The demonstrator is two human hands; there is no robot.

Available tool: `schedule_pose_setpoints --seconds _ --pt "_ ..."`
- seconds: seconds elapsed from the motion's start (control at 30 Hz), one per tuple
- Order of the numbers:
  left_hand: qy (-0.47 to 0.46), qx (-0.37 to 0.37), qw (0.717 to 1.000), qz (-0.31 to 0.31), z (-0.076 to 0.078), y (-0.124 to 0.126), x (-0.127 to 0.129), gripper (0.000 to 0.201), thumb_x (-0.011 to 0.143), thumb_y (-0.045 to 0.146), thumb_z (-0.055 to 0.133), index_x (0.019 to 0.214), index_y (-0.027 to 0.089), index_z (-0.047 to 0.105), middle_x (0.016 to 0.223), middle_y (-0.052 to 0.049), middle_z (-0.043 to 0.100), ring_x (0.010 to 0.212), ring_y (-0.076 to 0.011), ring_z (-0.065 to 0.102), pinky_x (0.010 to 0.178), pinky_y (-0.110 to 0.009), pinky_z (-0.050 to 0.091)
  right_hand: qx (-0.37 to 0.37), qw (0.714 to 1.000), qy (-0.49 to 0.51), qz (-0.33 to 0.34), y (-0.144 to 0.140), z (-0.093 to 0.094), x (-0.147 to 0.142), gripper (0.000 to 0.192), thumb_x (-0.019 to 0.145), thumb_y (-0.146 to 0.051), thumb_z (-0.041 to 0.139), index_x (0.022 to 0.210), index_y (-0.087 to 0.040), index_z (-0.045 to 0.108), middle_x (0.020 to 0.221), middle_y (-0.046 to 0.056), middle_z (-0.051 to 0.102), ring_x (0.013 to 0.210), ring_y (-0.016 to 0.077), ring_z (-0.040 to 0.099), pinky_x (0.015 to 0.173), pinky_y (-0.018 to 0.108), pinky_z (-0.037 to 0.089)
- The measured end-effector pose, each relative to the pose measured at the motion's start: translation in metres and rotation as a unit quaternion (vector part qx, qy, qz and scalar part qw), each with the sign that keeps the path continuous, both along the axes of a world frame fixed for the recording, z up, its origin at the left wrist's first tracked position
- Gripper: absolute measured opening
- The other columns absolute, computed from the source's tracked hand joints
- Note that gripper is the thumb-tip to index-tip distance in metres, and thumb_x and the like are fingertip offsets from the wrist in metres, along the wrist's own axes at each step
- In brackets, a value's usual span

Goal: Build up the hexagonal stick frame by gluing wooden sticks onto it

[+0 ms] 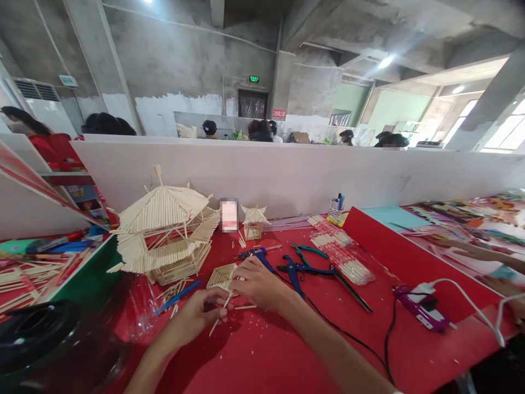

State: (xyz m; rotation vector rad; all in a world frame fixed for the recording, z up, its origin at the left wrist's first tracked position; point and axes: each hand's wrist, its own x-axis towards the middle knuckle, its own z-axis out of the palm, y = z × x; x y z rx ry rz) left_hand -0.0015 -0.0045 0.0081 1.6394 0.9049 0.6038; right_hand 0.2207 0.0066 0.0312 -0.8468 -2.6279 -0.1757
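Observation:
A thin wooden stick [215, 324] is pinched in my left hand [205, 309], its lower end slanting toward me. My right hand [258, 282] reaches over from the right with fingers closed near the stick's upper end; what its fingertips hold is hidden. Just behind both hands lies a small frame of wooden sticks [221, 275], partly covered by my fingers. Beyond my left hand stands a large pavilion model [164, 230] built of sticks, with a tiered roof. A smaller pavilion model [254, 221] stands at the back. Another loose stick [245, 307] lies beside my right hand.
A blue glue gun [259, 253], pliers [311, 251] and blue cutters [293, 271] lie right of my hands. Bagged stick bundles [344, 254] are farther back. A power strip [422, 309] with cables sits right; a dark container [53, 345] stands front left. Another person's hands [459, 250] show far right.

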Motion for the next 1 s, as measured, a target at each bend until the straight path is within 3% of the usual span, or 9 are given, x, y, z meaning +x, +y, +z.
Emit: schedule_pose_setpoints --seconds 0.07,0.17,0.27,0.4,0.53,0.63,0.77,0.9,1.0 --pt "-0.018 -0.006 0.999 0.03 -0.003 0.001 -0.001 0.041 0.076 0.046 0.073 0.101 0.015 0.066 0.082 -0.004 0.068 0.073 -0.0196 0.065 0.07 -0.031 0.05 -0.024 0.993 0.077 -0.084 -0.004 0.0 0.006 0.028 0.094 -0.035 0.062 0.119 -0.023 0.062 0.118 0.007 0.065 0.112 0.0226 0.053 0.103 0.039 0.033" --pt "-0.02 -0.01 0.998 0.056 -0.009 0.002 -0.001 0.048 0.074 0.049 0.074 0.107 0.015 0.064 0.086 -0.004 0.067 0.076 -0.021 0.067 0.074 -0.033 0.051 -0.069 0.95 0.149 -0.265 -0.011 -0.009 0.033 0.056 0.09 -0.047 0.062 0.138 -0.021 0.049 0.136 0.015 0.055 0.127 0.0305 0.047 0.106 0.047 0.033" --pt "-0.026 -0.019 0.996 0.077 -0.016 0.004 0.001 0.056 0.069 0.053 0.076 0.108 0.015 0.064 0.088 -0.005 0.065 0.073 -0.0213 0.067 0.073 -0.035 0.052 -0.114 0.903 0.11 -0.399 -0.019 -0.026 0.072 0.073 0.09 -0.055 0.056 0.148 -0.015 0.038 0.151 0.02 0.04 0.139 0.0355 0.036 0.109 0.05 0.031" --pt "-0.034 -0.017 0.994 0.098 -0.023 0.005 0.005 0.058 0.068 0.055 0.075 0.11 0.016 0.062 0.09 -0.004 0.063 0.073 -0.021 0.067 0.073 -0.036 0.053 -0.209 0.851 -0.01 -0.481 -0.03 -0.044 0.109 0.088 0.084 -0.06 0.059 0.152 -0.012 0.031 0.147 0.025 0.044 0.137 0.041 0.039 0.109 0.057 0.026" --pt "-0.034 0.008 0.994 0.107 -0.023 0.005 0.008 0.051 0.073 0.048 0.071 0.114 0.019 0.059 0.09 -0.002 0.06 0.075 -0.0204 0.066 0.07 -0.033 0.052 -0.22 0.844 -0.076 -0.483 -0.034 -0.049 0.115 0.083 0.084 -0.052 0.061 0.151 -0.01 0.034 0.141 0.026 0.049 0.131 0.0427 0.044 0.105 0.056 0.03" --pt "-0.018 0.031 0.993 0.111 -0.02 0.004 0.007 0.044 0.077 0.041 0.068 0.114 0.019 0.059 0.089 -0.002 0.059 0.079 -0.0206 0.064 0.072 -0.033 0.052 -0.206 0.844 -0.079 -0.488 -0.029 -0.048 0.114 0.073 0.083 -0.036 0.061 0.146 -0.006 0.041 0.13 0.026 0.056 0.121 0.0416 0.052 0.099 0.051 0.037" --pt "-0.004 0.052 0.994 0.101 -0.018 0.003 0.006 0.04 0.08 0.041 0.063 0.114 0.02 0.057 0.088 -0.001 0.057 0.08 -0.02 0.062 0.072 -0.033 0.053 -0.202 0.851 -0.059 -0.481 -0.025 -0.042 0.123 0.061 0.083 -0.031 0.057 0.136 -0.002 0.05 0.122 0.024 0.059 0.116 0.0376 0.056 0.097 0.044 0.04" --pt "-0.02 0.055 0.994 0.096 -0.017 0.002 0.007 0.041 0.084 0.047 0.06 0.117 0.024 0.052 0.088 0.002 0.052 0.071 -0.0164 0.062 0.069 -0.032 0.053 -0.245 0.87 0.106 -0.415 -0.034 -0.028 0.13 0.062 0.085 -0.036 0.05 0.14 -0.009 0.045 0.131 0.019 0.055 0.123 0.0309 0.054 0.101 0.041 0.042" --pt "-0.047 0.032 0.994 0.096 -0.011 -0.001 0.008 0.047 0.086 0.053 0.058 0.122 0.025 0.046 0.092 0.003 0.049 0.066 -0.0149 0.063 0.063 -0.03 0.053 -0.344 0.854 0.274 -0.28 -0.041 -0.017 0.117 0.061 0.086 -0.047 0.049 0.14 -0.018 0.047 0.141 0.014 0.052 0.129 0.0287 0.05 0.106 0.042 0.04"
